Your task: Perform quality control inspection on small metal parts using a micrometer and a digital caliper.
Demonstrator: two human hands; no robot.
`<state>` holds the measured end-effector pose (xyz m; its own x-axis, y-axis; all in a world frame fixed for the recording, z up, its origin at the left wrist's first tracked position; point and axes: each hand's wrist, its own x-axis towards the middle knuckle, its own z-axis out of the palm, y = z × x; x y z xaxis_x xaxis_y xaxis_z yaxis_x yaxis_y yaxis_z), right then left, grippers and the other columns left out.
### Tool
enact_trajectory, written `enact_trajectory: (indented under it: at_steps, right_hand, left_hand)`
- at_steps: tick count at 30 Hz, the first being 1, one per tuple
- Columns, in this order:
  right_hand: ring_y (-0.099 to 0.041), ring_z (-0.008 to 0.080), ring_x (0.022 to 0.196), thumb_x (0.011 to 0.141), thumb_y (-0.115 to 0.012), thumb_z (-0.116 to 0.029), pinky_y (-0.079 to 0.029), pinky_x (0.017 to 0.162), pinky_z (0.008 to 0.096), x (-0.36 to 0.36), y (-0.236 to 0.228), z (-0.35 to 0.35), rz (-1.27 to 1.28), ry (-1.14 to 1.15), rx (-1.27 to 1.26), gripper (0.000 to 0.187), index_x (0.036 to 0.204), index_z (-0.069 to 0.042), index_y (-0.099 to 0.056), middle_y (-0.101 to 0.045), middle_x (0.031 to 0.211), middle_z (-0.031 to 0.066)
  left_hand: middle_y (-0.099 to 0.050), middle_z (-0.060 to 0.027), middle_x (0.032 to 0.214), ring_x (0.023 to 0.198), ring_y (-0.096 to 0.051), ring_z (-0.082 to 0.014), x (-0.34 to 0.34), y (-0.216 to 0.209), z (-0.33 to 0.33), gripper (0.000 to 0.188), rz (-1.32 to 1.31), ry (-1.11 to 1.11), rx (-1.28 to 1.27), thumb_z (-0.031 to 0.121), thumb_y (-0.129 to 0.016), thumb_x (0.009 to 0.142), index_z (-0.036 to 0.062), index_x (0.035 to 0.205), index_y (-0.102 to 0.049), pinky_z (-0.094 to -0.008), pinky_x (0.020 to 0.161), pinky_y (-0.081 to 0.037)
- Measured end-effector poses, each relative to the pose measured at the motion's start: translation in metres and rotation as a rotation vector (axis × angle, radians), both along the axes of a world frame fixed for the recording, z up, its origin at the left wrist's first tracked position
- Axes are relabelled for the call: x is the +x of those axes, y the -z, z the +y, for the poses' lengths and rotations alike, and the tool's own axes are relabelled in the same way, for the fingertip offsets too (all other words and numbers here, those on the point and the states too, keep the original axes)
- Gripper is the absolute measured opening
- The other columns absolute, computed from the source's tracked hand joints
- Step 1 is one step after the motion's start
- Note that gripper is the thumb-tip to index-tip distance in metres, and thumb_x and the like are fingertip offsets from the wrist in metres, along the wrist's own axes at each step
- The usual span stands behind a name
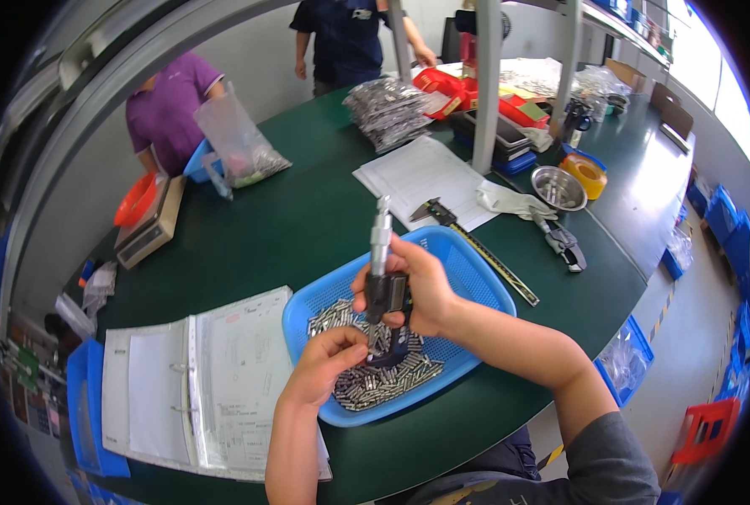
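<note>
My right hand (425, 290) is wrapped round a digital micrometer (378, 290), held upright over a blue perforated basket (484, 282). Its silver thimble points up and away, while the dark frame hangs low over the basket. Close to the micrometer's measuring gap, my left hand (329, 362) has thumb and fingers pinched together. Whatever lies between those fingertips is too small and too covered to make out. Many short metal pins (375, 387) lie heaped in the basket beneath both hands.
An open ring binder (194, 387) lies left of the basket. Beyond it are a caliper (484, 252), paper sheets (417, 172), a second micrometer (560, 240), a steel bowl (558, 187) and a scale (149, 227). Two people stand across the green table (257, 223); metal posts (487, 93) rise from it.
</note>
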<state>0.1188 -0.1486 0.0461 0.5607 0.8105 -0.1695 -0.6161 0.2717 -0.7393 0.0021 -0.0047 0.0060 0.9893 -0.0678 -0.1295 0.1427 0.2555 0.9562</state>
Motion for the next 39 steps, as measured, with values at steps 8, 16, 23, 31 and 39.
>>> enact_trajectory:
  at_steps: [8,16,23,31,39]
  right_hand:
    - [-0.045,0.0136,0.043,0.082,-0.029,-0.056,-0.032,0.036,0.021,0.0,0.004,0.0,0.012,-0.057,0.049,0.064,0.079,0.001,-0.057,-0.059,0.071,0.0148]
    - [-0.043,0.0103,0.039,0.081,-0.039,-0.058,-0.03,0.034,0.0204,-0.005,0.007,0.002,-0.21,-0.035,-0.026,0.06,0.076,0.0,-0.056,-0.059,0.066,0.0105]
    - [-0.046,0.0101,0.045,0.08,-0.039,-0.058,-0.031,0.037,0.0199,0.001,0.003,-0.001,-0.135,0.008,-0.075,0.058,0.077,-0.002,-0.056,-0.059,0.067,0.0105]
    - [-0.047,0.0109,0.046,0.08,-0.039,-0.056,-0.032,0.038,0.0206,0.0,0.004,0.003,-0.041,-0.012,-0.052,0.057,0.08,-0.002,-0.057,-0.059,0.068,0.0108]
    - [-0.043,0.011,0.039,0.083,-0.037,-0.055,-0.031,0.036,0.0208,-0.002,0.007,0.005,-0.131,0.022,-0.053,0.057,0.077,-0.001,-0.056,-0.059,0.067,0.0106]
  left_hand:
    - [-0.054,-0.0019,0.078,0.072,-0.048,-0.0092,-0.003,0.01,0.003,0.011,0.012,-0.011,-0.054,0.008,-0.059,0.076,-0.0006,0.083,-0.055,-0.02,0.065,-0.037]
    - [-0.054,-0.0019,0.077,0.072,-0.049,-0.0095,-0.006,0.005,0.0,0.013,0.017,0.012,0.009,0.01,-0.058,0.077,-0.001,0.083,-0.055,-0.0205,0.066,-0.038]
    - [-0.053,-0.0006,0.076,0.071,-0.048,-0.0067,0.003,0.0,-0.004,0.011,0.024,-0.014,0.001,0.01,-0.056,0.078,0.0005,0.084,-0.054,-0.0189,0.065,-0.037]
    - [-0.055,-0.0019,0.081,0.074,-0.049,-0.009,0.001,0.002,0.001,0.01,0.047,-0.031,0.005,0.013,-0.053,0.079,0.0031,0.083,-0.052,-0.0222,0.067,-0.038]
    - [-0.054,-0.0012,0.079,0.073,-0.049,-0.0088,-0.001,0.008,0.002,0.009,0.05,-0.031,-0.042,0.01,-0.054,0.079,0.0022,0.083,-0.053,-0.022,0.068,-0.039]
